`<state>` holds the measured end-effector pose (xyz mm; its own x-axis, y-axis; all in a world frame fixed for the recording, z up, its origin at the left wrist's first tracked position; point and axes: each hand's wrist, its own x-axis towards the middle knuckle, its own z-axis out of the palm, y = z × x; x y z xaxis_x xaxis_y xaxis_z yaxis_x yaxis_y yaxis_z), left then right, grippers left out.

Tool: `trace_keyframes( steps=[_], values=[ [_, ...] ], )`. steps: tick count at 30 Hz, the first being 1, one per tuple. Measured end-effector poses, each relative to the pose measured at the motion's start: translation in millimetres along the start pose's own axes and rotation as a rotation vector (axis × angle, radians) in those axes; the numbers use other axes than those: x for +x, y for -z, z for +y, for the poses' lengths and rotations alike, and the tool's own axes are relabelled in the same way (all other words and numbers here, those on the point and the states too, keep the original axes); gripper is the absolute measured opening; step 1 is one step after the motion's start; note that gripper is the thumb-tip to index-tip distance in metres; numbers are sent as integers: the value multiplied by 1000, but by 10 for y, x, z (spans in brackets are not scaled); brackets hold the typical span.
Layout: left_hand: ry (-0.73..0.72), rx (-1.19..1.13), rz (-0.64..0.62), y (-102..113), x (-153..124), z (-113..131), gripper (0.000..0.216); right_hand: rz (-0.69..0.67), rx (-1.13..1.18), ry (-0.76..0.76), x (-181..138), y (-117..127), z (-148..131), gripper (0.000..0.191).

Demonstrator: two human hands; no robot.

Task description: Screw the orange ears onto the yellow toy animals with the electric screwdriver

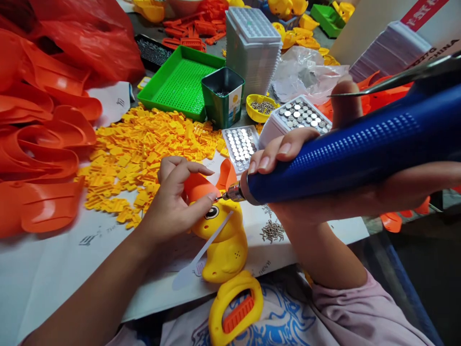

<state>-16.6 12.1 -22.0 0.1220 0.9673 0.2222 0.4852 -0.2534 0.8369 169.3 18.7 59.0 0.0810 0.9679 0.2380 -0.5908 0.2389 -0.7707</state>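
My right hand (324, 168) is wrapped round a blue electric screwdriver (353, 144), whose metal tip touches the orange beak (197, 186) of a yellow duck toy (225, 242). My left hand (173, 202) grips the duck's head and beak, its fingertips pinched right at the screwdriver tip. The duck lies on white paper (54, 274) at the table's near edge, with a white strip across its body. A yellow handle piece with an orange insert (236, 307) lies against my lap, just below the duck.
A heap of small yellow parts (144, 149) lies left of centre, with orange shells (39, 144) stacked far left. A loose screw pile (272, 231) sits by my right wrist. Behind are button-cell trays (240, 146), a dark green cup (223, 96), a green tray (180, 81) and stacked grey trays (254, 48).
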Motion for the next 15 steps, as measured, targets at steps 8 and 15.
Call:
trace_keyframes(
  steps=[8,15],
  values=[
    [-16,15,-1,16,7,8,24,23,6,-80,42,-74,-94,69],
    [-5,19,-17,13,5,6,25,-17,-5,-76,35,-66,-97,66]
  ],
)
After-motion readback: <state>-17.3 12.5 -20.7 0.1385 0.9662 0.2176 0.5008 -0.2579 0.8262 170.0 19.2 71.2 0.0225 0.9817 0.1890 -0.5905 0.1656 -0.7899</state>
